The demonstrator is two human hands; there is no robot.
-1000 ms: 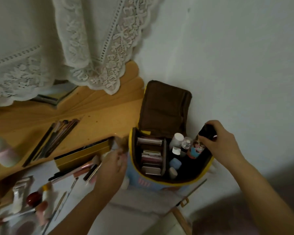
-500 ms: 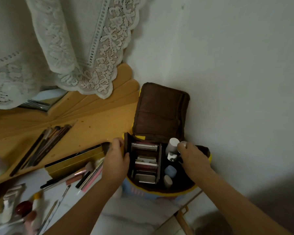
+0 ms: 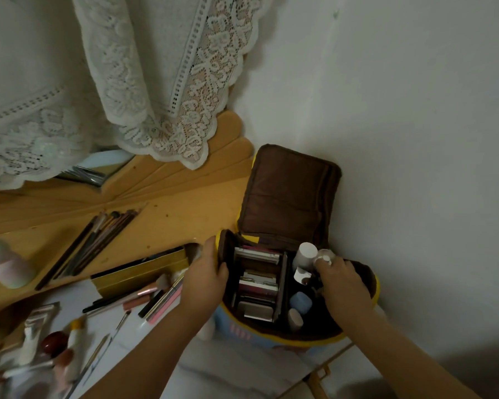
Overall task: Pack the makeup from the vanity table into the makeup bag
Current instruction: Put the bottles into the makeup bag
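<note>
Left hand (image 3: 203, 279) gripped the makeup bag (image 3: 297, 338) wall, steadying it. Right hand (image 3: 342, 286), fingers curled inside beside the white bottle (image 3: 304, 256); couldn't tell what it held. Best seat items upright.

Dim room; white wall (image 3: 401, 110); lace curtain (image 3: 167, 82); wooden table (image 3: 179, 208).

A single head-worn view looks steeply down from close above the table (image 3: 170, 223), facing the far wall (image 3: 401, 110), with the open bag (image 3: 288, 194) near centre-right.
</note>
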